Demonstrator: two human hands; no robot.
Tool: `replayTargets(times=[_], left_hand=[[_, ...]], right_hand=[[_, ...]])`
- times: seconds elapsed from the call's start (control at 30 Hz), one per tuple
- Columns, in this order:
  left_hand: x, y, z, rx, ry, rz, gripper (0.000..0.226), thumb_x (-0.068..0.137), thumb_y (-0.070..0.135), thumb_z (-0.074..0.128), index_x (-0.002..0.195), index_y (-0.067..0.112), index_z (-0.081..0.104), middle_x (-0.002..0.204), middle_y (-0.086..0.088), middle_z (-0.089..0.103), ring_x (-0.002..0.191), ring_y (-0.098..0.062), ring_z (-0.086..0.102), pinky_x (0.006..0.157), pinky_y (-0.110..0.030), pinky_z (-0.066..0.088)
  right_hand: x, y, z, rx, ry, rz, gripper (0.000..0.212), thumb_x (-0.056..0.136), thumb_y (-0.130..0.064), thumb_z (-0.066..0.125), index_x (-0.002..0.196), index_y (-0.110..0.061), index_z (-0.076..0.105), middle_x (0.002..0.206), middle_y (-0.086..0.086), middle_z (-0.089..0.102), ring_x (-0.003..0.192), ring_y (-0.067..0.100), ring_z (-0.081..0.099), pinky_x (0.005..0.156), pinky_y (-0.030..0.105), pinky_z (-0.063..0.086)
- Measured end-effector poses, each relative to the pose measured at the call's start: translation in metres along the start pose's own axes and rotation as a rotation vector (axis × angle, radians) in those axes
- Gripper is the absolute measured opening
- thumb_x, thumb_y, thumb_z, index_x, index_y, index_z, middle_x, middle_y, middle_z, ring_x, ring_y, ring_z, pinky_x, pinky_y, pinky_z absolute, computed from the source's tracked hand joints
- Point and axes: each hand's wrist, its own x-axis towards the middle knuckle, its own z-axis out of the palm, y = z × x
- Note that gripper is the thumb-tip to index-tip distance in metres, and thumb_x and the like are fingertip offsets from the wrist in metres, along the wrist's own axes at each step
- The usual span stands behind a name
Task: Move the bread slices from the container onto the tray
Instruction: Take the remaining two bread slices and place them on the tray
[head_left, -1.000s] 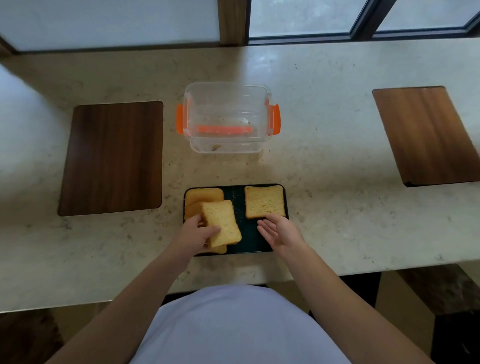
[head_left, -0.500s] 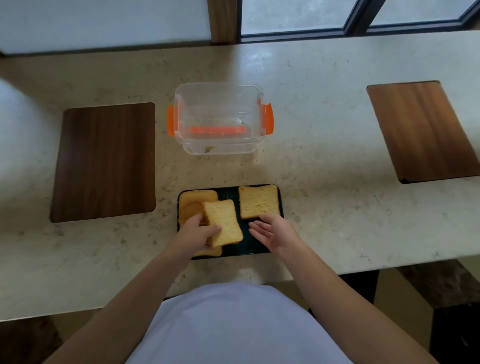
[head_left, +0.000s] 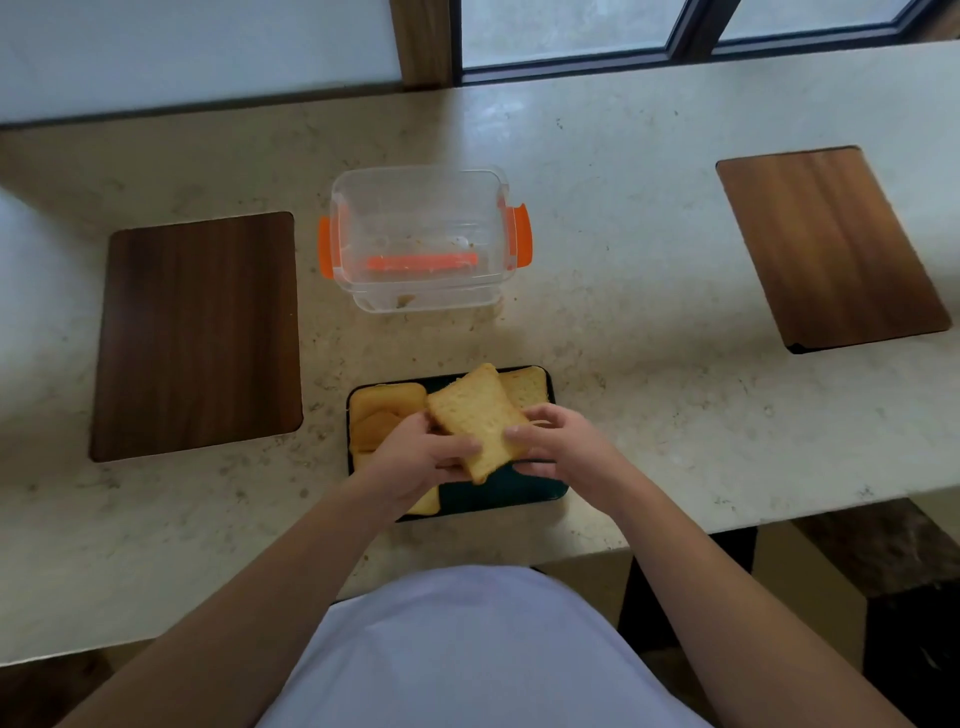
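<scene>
Lifted bread slice (head_left: 480, 420) now between both hands (head_left: 491, 453)

Person is wearing a plain white top (head_left: 483, 654), smooth fabric, no print or seams showing. Both forearms are showing bare to the frame edge; no sleeves reaching them. Left hand (head_left: 415, 460) and right hand (head_left: 563, 447) are wearing no rings, watch or gloves.

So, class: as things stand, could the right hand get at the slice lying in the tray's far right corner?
Probably not yet. The right hand and left hand both grip a slice held over the tray, and it covers most of the corner slice.
</scene>
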Motion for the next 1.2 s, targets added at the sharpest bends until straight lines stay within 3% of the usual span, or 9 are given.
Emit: replayTargets(times=[0.13,0.3,0.4,0.6,0.83,0.97,1.03,1.13,1.2], left_hand=[[0.002,-0.007,0.005,-0.213,-0.026,-0.055,0.054,0.081,0.008,0.076,0.129,0.012,0.051,0.122,-0.013,0.071,0.107,-0.03,0.07,0.082,-0.042,0.06],[0.004,-0.019,-0.004,-0.267,0.07,-0.138,0.039,0.089,0.04,0.068,0.12,0.016,0.064,0.104,-0.009,0.078,0.101,-0.027,0.072,0.08,-0.038,0.056],[0.006,-0.014,-0.016,-0.35,0.091,-0.094,0.033,0.086,0.037,0.072,0.109,0.014,0.071,0.103,-0.011,0.077,0.099,-0.027,0.073,0.08,-0.038,0.057],[0.007,0.001,-0.02,-0.178,-0.011,-0.024,0.033,0.093,0.03,0.064,0.117,0.008,0.064,0.11,-0.017,0.074,0.101,-0.032,0.072,0.086,-0.042,0.054],[0.005,0.001,-0.017,-0.054,-0.062,-0.019,0.042,0.086,0.027,0.075,0.121,0.008,0.061,0.11,-0.02,0.074,0.103,-0.038,0.071,0.077,-0.036,0.06],[0.005,-0.01,-0.011,0.182,0.006,-0.075,0.034,0.083,0.017,0.079,0.111,0.007,0.062,0.095,-0.015,0.078,0.091,-0.033,0.075,0.072,-0.034,0.061],[0.006,-0.019,-0.004,0.326,0.06,-0.119,0.029,0.084,0.014,0.078,0.108,0.006,0.064,0.09,-0.014,0.078,0.083,-0.027,0.077,0.066,-0.031,0.061],[0.01,-0.032,0.005,0.489,0.119,-0.156,0.021,0.086,0.014,0.075,0.104,0.007,0.065,0.088,-0.011,0.076,0.069,-0.014,0.076,0.056,-0.023,0.057],[0.013,-0.037,0.01,0.563,0.145,-0.162,0.017,0.087,0.016,0.074,0.101,0.01,0.067,0.087,-0.008,0.075,0.061,-0.008,0.073,0.048,-0.016,0.052]], right_hand=[[-0.003,0.007,-0.003,0.076,-0.037,-0.012,0.047,0.078,-0.009,0.085,0.12,-0.005,0.065,0.117,0.017,0.074,0.105,0.03,0.074,0.085,0.037,0.061],[-0.007,0.009,-0.007,0.164,-0.017,-0.098,0.039,0.081,-0.005,0.081,0.118,-0.003,0.067,0.117,0.015,0.074,0.108,0.031,0.072,0.088,0.039,0.061],[-0.009,0.002,-0.009,0.145,-0.041,-0.103,0.042,0.082,-0.008,0.079,0.122,-0.002,0.065,0.119,0.016,0.073,0.11,0.032,0.071,0.094,0.045,0.059],[-0.004,-0.011,-0.015,0.231,-0.027,-0.035,0.033,0.091,-0.008,0.07,0.123,-0.004,0.065,0.116,0.015,0.076,0.109,0.033,0.072,0.09,0.044,0.061],[0.001,-0.008,-0.018,0.229,0.047,0.015,0.028,0.092,-0.009,0.07,0.119,-0.004,0.065,0.113,0.015,0.076,0.102,0.03,0.075,0.082,0.038,0.062],[0.002,0.003,-0.021,-0.06,0.221,0.011,0.038,0.088,-0.012,0.076,0.121,-0.007,0.059,0.116,0.012,0.068,0.099,0.025,0.073,0.077,0.033,0.062],[0.004,0.012,-0.023,-0.279,0.304,0.007,0.035,0.087,-0.017,0.078,0.117,-0.011,0.061,0.111,0.007,0.067,0.098,0.02,0.07,0.074,0.03,0.061],[0.006,0.025,-0.023,-0.496,0.381,0.002,0.029,0.087,-0.022,0.077,0.112,-0.014,0.064,0.099,0.001,0.069,0.089,0.017,0.068,0.076,0.036,0.061],[0.007,0.03,-0.022,-0.634,0.428,-0.018,0.028,0.088,-0.025,0.074,0.114,-0.017,0.066,0.095,-0.005,0.067,0.085,0.012,0.065,0.069,0.031,0.057]])
